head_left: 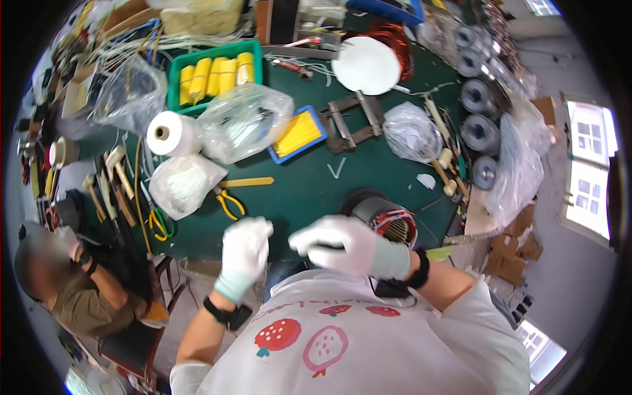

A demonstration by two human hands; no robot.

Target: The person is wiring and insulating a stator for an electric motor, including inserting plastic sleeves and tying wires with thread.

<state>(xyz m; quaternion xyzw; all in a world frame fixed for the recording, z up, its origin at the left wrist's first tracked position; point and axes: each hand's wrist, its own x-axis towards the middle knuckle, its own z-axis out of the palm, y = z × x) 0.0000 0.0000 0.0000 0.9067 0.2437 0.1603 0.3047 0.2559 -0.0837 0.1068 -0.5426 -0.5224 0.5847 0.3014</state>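
Both hands wear white gloves at the table's near edge. My left hand point(245, 251) has its fingers curled together; whatever they hold, if anything, is hidden. Just to its right, my right hand point(342, 245) points left with fingers stretched and a gap above the thumb, nothing visible in it. Beyond its wrist sits a motor stator point(390, 222) with red leads and windings. Yellow-handled pliers point(230, 204) lie past my left hand, near a flat yellowish strip point(247, 182). A small white V-shaped piece point(336, 168) rests on the green tabletop point(303, 197).
A blue tray point(282, 159) of yellow sticks and a green bin point(175, 85) of yellow rolls stand beyond, with plastic bags point(245, 122), a white spool point(172, 133) and a metal frame point(350, 122). Mallets point(118, 164) lie left, wire reels point(479, 131) right. Another person point(85, 289) sits left.
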